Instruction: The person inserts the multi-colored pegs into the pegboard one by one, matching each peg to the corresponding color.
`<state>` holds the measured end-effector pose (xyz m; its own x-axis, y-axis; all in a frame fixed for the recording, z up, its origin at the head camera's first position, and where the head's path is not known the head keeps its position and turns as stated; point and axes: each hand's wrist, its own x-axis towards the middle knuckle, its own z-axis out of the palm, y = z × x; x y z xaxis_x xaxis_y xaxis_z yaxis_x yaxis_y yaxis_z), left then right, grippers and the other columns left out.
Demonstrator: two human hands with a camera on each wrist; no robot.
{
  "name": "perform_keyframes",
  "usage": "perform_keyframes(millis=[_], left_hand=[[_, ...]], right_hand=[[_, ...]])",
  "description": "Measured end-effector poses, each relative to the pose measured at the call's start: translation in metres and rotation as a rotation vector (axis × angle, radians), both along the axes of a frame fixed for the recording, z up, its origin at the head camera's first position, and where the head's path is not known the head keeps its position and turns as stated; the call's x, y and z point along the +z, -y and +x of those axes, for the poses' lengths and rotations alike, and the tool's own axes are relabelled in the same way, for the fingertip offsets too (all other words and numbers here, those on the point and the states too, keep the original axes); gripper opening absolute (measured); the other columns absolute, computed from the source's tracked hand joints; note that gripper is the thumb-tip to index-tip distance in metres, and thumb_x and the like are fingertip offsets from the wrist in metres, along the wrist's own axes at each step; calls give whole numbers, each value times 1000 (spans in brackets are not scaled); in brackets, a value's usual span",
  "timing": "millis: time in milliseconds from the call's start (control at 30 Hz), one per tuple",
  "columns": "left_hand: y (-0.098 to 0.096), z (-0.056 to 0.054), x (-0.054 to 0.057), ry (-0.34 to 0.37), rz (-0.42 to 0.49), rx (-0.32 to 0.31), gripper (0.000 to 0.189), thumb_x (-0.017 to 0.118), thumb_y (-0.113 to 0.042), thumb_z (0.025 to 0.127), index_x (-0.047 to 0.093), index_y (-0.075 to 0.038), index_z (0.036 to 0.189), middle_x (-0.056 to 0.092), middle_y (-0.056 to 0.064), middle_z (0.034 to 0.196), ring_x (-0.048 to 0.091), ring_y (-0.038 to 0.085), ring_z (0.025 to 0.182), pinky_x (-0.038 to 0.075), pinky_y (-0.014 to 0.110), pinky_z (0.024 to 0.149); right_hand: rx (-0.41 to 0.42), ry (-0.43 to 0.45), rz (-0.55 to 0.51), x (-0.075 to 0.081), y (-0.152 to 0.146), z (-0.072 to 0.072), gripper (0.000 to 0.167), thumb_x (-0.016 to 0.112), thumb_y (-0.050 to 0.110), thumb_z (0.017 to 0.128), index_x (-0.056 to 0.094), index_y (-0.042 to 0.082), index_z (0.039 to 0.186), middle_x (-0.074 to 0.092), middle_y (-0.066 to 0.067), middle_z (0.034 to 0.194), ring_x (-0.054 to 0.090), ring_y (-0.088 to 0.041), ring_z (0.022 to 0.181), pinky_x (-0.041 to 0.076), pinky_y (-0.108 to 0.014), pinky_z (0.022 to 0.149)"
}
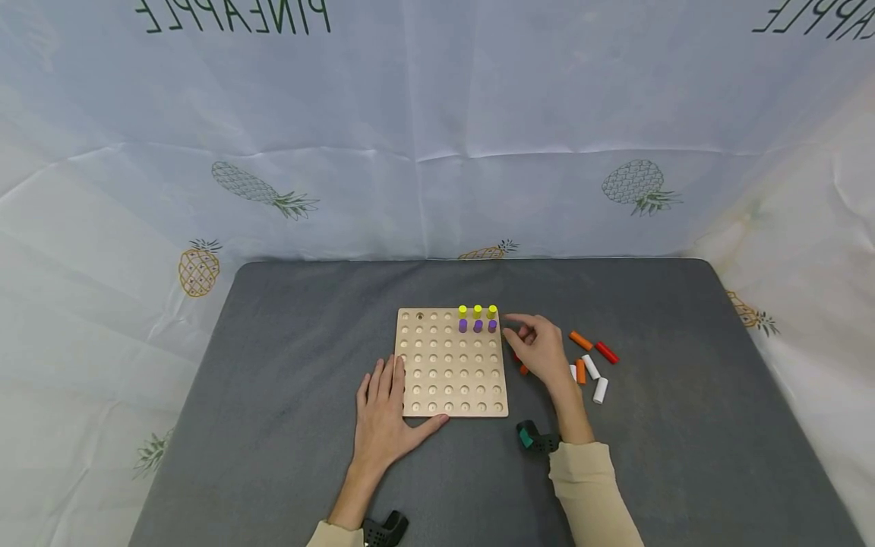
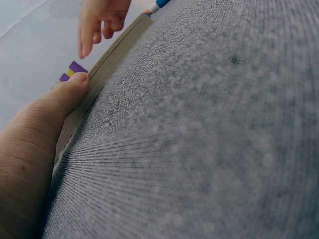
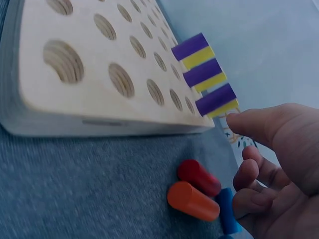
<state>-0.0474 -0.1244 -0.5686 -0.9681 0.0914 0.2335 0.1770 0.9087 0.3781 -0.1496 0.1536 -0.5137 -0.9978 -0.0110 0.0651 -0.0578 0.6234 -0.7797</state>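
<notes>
A square wooden pegboard [image 1: 456, 381] with rows of round holes lies on the grey cloth. Three yellow pegs [image 1: 478, 311] stand at the right of its back row, and three purple pegs [image 1: 478, 327] stand in the row before them. My left hand [image 1: 384, 422] rests along the left side, its fingers straight at the edge and its thumb [image 2: 75, 92] on the front edge. Just right of the purple pegs hovers my right hand [image 1: 542, 351], thumb and index finger stretched apart, the other fingers curled loosely. Nothing shows between its fingertips.
Under and beside the right hand lie a red peg [image 3: 199, 178], an orange peg [image 3: 194, 201] and a blue peg [image 3: 228, 211]. Farther right are several loose orange, red [image 1: 606, 352] and white pegs [image 1: 600, 390]. A pineapple-print curtain [image 1: 444, 197] hangs behind the table.
</notes>
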Motion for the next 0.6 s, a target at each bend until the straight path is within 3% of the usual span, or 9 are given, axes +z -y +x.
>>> perform_keyframes(millis=[367, 600], left_hand=[[0, 0, -2, -22, 0, -3, 126, 74, -79, 68, 30, -6, 161, 40, 18, 163, 36, 38, 152, 25, 59, 122], [0, 0, -2, -29, -3, -3, 126, 74, -79, 68, 30, -5, 161, 40, 18, 163, 37, 38, 152, 26, 59, 122]], right_hand=[[-7, -37, 105, 0, -20, -2, 29, 73, 8, 92, 74, -1, 119, 56, -14, 78, 46, -16, 61, 37, -24, 56], [-29, 35, 178, 2, -28, -2, 32, 73, 10, 93, 72, -3, 123, 53, -12, 77, 44, -22, 68, 34, -30, 62]])
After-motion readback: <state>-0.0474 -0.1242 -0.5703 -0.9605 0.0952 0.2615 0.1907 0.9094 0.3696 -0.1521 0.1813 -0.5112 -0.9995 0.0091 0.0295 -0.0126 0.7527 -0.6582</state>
